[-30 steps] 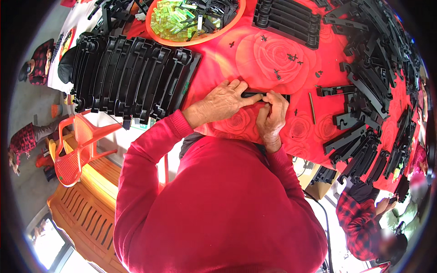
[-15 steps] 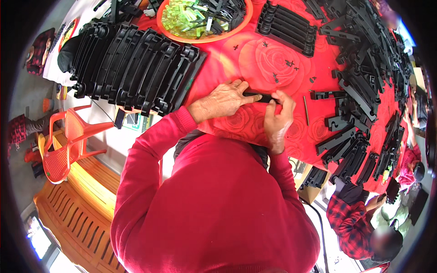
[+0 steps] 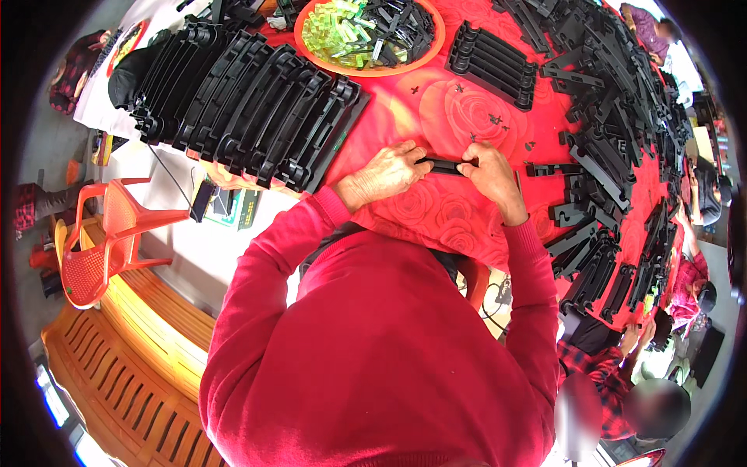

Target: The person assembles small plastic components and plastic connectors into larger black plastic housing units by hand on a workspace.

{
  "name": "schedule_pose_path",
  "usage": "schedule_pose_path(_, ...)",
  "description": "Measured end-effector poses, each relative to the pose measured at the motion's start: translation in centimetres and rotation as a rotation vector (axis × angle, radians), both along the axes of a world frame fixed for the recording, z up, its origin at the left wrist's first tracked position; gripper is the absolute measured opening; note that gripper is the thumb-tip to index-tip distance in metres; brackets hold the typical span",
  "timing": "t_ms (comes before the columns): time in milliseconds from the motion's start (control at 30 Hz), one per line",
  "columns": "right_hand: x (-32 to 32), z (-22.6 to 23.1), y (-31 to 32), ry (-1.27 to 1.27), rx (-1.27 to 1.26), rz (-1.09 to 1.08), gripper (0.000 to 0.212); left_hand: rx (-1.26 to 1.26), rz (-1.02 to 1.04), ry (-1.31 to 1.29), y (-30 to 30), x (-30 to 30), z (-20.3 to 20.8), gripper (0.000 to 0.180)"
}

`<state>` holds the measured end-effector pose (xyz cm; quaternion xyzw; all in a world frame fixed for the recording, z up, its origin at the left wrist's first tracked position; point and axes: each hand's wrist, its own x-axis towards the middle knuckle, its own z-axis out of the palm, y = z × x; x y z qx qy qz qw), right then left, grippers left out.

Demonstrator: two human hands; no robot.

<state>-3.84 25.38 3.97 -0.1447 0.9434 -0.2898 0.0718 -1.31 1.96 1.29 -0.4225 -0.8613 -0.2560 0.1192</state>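
Between my two hands, just above the red rose-patterned tablecloth [image 3: 405, 206], is a long narrow black plastic part [image 3: 446, 166]. My left hand [image 3: 394, 171] has its fingers closed on the left end. At the other end, my right hand [image 3: 492, 173] grips the part between thumb and curled fingers. The part lies roughly level, running left to right. Several tiny black cross-shaped pieces [image 3: 496, 119] are scattered on the cloth beyond my hands.
Stacked black plastic racks [image 3: 245, 109] fill the table's left side. An orange-rimmed basin [image 3: 441, 39] holds yellow-green and black pieces. A small black stack [image 3: 492, 66] stands at the back, and loose black parts [image 3: 603, 156] heap the right. A person in checked clothing [image 3: 572, 358] sits lower right.
My right hand has turned and shifted slightly right, now gripping the part's right end. My left fingers have curled in around the left end. The whole view has shifted a little.
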Motion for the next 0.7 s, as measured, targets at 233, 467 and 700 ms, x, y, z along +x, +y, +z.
schedule_pose_path(233, -0.4, 0.2, -0.2, -0.199, 0.067, -0.069, 0.023, -0.154, -0.006, -0.006, 0.2, -0.1, 0.9, 0.019)
schedule_pose_path(467, -0.7, -0.2, -0.3, -0.203, 0.092, -0.073, 0.024, -0.152, -0.012, -0.046, 0.4, -0.1, 0.7, 0.044)
schedule_pose_path(700, -0.4, -0.2, -0.8, -0.428, -0.247, -0.201, 0.014, -0.195, -0.009, -0.134, 1.0, -0.7, 1.2, 0.046)
